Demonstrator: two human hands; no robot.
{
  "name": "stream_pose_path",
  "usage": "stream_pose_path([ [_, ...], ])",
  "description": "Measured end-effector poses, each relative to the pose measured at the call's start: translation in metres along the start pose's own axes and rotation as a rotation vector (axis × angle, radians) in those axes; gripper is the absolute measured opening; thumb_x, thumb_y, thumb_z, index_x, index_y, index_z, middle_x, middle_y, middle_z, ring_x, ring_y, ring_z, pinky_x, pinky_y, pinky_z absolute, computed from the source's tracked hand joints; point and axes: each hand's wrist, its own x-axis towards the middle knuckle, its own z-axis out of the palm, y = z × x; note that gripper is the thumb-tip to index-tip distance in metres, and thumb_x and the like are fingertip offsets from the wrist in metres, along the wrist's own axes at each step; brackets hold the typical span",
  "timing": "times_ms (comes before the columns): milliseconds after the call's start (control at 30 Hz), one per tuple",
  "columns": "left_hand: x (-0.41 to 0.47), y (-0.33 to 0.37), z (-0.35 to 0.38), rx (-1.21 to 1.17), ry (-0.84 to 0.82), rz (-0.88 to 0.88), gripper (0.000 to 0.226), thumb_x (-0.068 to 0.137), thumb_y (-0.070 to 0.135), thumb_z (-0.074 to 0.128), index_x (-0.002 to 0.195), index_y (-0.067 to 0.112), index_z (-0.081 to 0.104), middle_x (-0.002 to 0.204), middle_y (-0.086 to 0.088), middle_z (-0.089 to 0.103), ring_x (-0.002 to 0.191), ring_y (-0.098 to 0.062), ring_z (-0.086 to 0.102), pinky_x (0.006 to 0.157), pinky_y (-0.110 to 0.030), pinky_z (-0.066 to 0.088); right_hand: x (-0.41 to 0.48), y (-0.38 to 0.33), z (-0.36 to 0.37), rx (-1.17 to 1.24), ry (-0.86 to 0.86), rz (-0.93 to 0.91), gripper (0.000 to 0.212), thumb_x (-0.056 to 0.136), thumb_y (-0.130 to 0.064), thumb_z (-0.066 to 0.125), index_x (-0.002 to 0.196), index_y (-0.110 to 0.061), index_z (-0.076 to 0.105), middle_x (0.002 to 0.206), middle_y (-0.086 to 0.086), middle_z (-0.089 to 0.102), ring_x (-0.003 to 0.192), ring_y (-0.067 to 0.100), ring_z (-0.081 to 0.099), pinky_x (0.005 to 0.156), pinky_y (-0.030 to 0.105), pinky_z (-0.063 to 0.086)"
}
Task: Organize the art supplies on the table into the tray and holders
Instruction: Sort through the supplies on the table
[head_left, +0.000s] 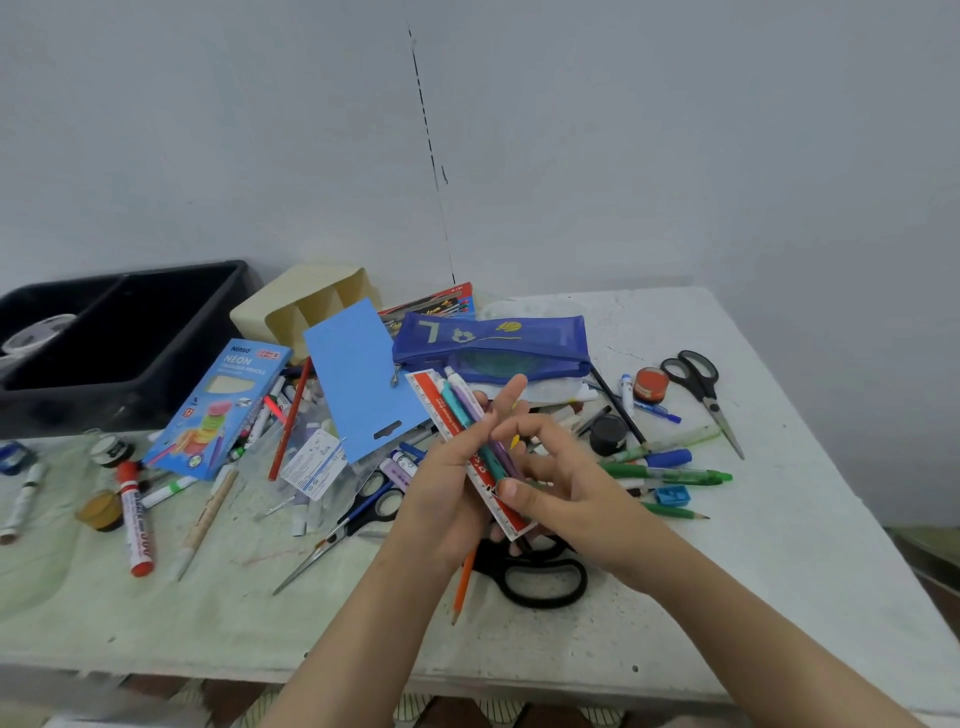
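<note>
Gathering was judged to be the step in hand: a red-and-white ruler (427, 391) and several pens (464, 413) were held together as one bundle above the middle of the desk (727, 571). The left hand (441, 488) was wrapped round the bundle from below, with one finger stretched straight past it. The right hand (556, 478) was curled against the same bundle, its thumb pressed near the lower end and its bent fingers pinched on the pens, as if they were being squared up.

Little of the task could be counted as done. The black tray (104, 405) stood at the far left corner of the desk. The cream holder (291, 312) was tipped on its side at the far edge just beside the tray, its compartments open towards the viewer. Around the hands much was left loose: black scissors (540, 577) and an orange pencil (462, 587) towards the near edge, a red marker (136, 519) towards the left edge, a green marker (665, 474) towards the right edge, and a blue pencil case (493, 343) near the far edge.

The next move would probably call for the bundle to be carried to the far left. It would likely need to be gripped firmly by one hand, so that the other was freed to set the holder upright. The slim pens could slip from against the flat ruler if the grip were loosened.
</note>
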Motion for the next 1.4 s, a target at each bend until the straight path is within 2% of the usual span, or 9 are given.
stream_pose_path([
  [167,0.009,0.003,-0.002,-0.026,0.015,-0.007,0.02,0.083,0.02,0.05,0.102,0.018,0.058,0.117,-0.005,0.067,0.121,-0.022,0.054,0.102,-0.04,0.04,-0.001,0.0,0.002,0.161,0.051,0.019,0.019,0.092,-0.003,0.052,0.108,-0.01,0.061,0.089,0.01,0.068,0.066,0.024,0.064,0.055,0.026,0.053],
  [333,0.014,0.014,-0.011,0.104,0.006,-0.015,0.04,0.084,0.025,0.05,0.121,0.011,0.054,0.121,-0.009,0.065,0.116,-0.023,0.058,0.092,-0.038,0.048,-0.001,0.0,0.0,0.21,0.138,0.032,0.024,0.091,0.001,0.053,0.108,-0.008,0.066,0.074,0.005,0.067,0.059,0.015,0.061,0.053,0.023,0.05],
  [467,0.017,0.03,-0.016,0.262,0.066,0.16,0.032,0.086,0.023,0.051,0.112,0.006,0.058,0.109,-0.01,0.068,0.097,-0.021,0.066,0.087,-0.034,0.053,-0.002,0.0,-0.004,0.206,0.207,0.052,0.025,0.09,0.0,0.055,0.105,-0.014,0.07,0.076,0.004,0.069,0.06,0.015,0.06,0.055,0.023,0.05],
  [567,0.026,0.047,-0.025,0.569,0.236,0.406,0.022,0.096,0.01,0.047,0.115,0.015,0.057,0.107,-0.003,0.068,0.101,-0.014,0.065,0.088,-0.025,0.052,-0.004,-0.002,-0.009,0.217,0.245,0.074,0.026,0.089,0.0,0.055,0.101,-0.017,0.071,0.082,0.001,0.072,0.061,0.011,0.061,0.058,0.023,0.054],
  [733,0.044,0.08,-0.052,1.415,0.178,0.751,0.026,0.091,0.005,0.054,0.097,0.029,0.064,0.119,0.008,0.056,0.108,0.012,0.046,0.095,-0.023,0.039,-0.006,0.003,-0.011,0.26,0.325,0.089,0.028,0.088,-0.001,0.057,0.094,-0.021,0.075,0.094,0.008,0.072,0.067,0.019,0.058,0.064,0.026,0.053],
  [900,0.078,0.099,-0.072,2.181,0.004,0.595,0.028,0.093,0.014,0.051,0.115,0.021,0.067,0.149,-0.007,0.036,0.141,-0.025,0.021,0.114,-0.042,0.007,0.002,0.008,-0.005,0.279,0.396,0.138,0.028,0.089,0.0,0.056,0.096,-0.02,0.075,0.082,0.005,0.069,0.063,0.014,0.056,0.063,0.025,0.05],
  [967,0.083,0.101,-0.071,2.213,-0.017,0.598,0.034,0.092,0.007,0.046,0.119,0.013,0.065,0.137,-0.008,0.051,0.136,-0.027,0.034,0.112,-0.045,0.014,0.008,0.008,-0.001,0.274,0.436,0.143,0.027,0.089,0.001,0.056,0.097,-0.018,0.074,0.079,0.002,0.069,0.062,0.012,0.055,0.062,0.025,0.049],
  [1100,0.08,0.107,-0.066,2.044,-0.048,0.845,0.032,0.076,0.001,0.047,0.094,0.003,0.073,0.089,-0.011,0.073,0.083,-0.033,0.067,0.076,-0.039,0.048,0.025,0.005,0.006,0.322,0.567,0.121,0.025,0.091,0.0,0.054,0.098,-0.016,0.072,0.075,-0.002,0.07,0.058,0.006,0.058,0.053,0.02,0.048],
  [1400,0.076,0.105,-0.053,1.801,-0.001,0.849,0.032,0.086,0.003,0.058,0.117,0.007,0.066,0.116,-0.008,0.067,0.11,-0.024,0.058,0.089,-0.024,0.038,0.095,-0.008,0.028,0.579,0.862,0.07,0.022,0.096,-0.004,0.05,0.114,-0.007,0.061,0.086,0.005,0.06,0.06,0.013,0.048,0.052,0.022,0.043],
])
